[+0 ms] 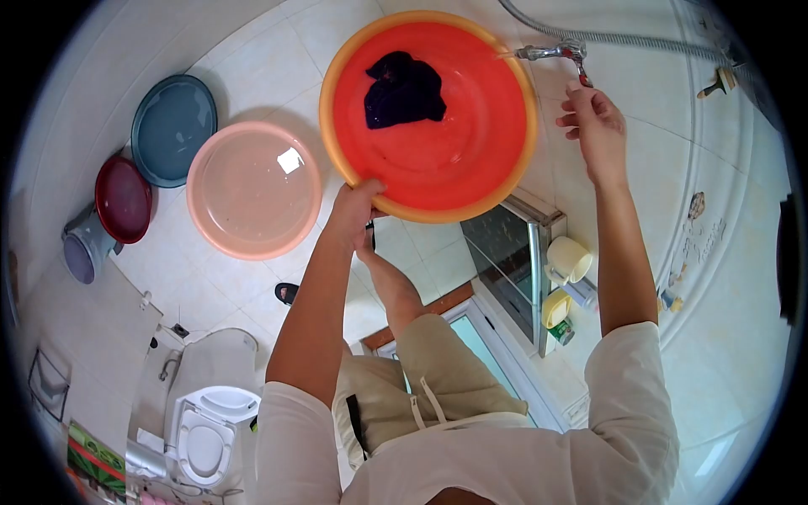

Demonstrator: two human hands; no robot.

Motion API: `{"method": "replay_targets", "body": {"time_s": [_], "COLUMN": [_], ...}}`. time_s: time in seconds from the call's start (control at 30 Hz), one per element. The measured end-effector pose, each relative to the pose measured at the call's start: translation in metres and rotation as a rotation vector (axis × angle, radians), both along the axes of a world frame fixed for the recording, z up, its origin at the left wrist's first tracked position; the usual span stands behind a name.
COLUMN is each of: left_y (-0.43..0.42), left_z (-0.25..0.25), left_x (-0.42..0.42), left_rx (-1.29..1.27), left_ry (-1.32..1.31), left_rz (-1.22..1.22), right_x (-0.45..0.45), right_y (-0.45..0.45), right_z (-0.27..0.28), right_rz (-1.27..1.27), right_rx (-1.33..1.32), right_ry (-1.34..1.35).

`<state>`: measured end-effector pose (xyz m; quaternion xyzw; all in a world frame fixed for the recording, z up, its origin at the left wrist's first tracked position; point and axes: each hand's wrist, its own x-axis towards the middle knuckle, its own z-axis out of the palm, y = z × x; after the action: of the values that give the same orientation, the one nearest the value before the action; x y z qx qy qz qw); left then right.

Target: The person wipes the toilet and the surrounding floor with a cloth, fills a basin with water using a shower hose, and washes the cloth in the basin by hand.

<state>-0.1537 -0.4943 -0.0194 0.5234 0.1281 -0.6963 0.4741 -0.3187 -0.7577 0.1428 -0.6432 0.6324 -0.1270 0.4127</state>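
Observation:
A large orange basin (471,151) with a yellow-orange rim stands at the top centre, a dark, wet-looking cloth (404,93) lying inside it. My left hand (358,206) grips the near-left part of its rim. At the upper right, my right hand (596,122) is at the wall tap (551,52), its fingertips on the end of the small tap handle (584,77) and the other fingers loosely bent. The tap's spout points over the basin's right rim, and a thin stream of water seems to leave it.
On the tiled floor to the left stand a pink basin (252,240), a blue-grey basin (174,130), a dark red basin (123,200) and a grey bucket (82,252). A toilet (204,446) is at lower left. A cream pitcher (569,259) stands right, below a metal hose (640,39).

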Motion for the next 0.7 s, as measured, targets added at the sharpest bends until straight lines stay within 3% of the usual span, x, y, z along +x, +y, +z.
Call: {"method": "replay_targets", "body": {"time_s": [0.27, 0.4, 0.53, 0.6, 0.7], "left_y": [0.004, 0.003, 0.004, 0.0, 0.004], "left_z": [0.001, 0.001, 0.013, 0.023, 0.025], "left_x": [-0.003, -0.006, -0.004, -0.002, -0.007], "left_rx": [-0.023, -0.034, -0.056, 0.016, -0.018], "left_ry": [-0.044, -0.023, -0.007, -0.034, -0.022], "left_rz": [-0.007, 0.006, 0.013, -0.045, -0.014], "right_x": [-0.001, 0.0, 0.005, 0.002, 0.006], "right_y": [-0.017, -0.019, -0.022, -0.029, -0.028], "right_z": [0.005, 0.01, 0.012, 0.01, 0.012], "right_rz": [0.148, 0.22, 0.374, 0.602, 0.579], "right_rx": [-0.271, -0.517, -0.429, -0.678, -0.649], "right_ry": [0.519, 0.578, 0.666, 0.756, 0.746]}}
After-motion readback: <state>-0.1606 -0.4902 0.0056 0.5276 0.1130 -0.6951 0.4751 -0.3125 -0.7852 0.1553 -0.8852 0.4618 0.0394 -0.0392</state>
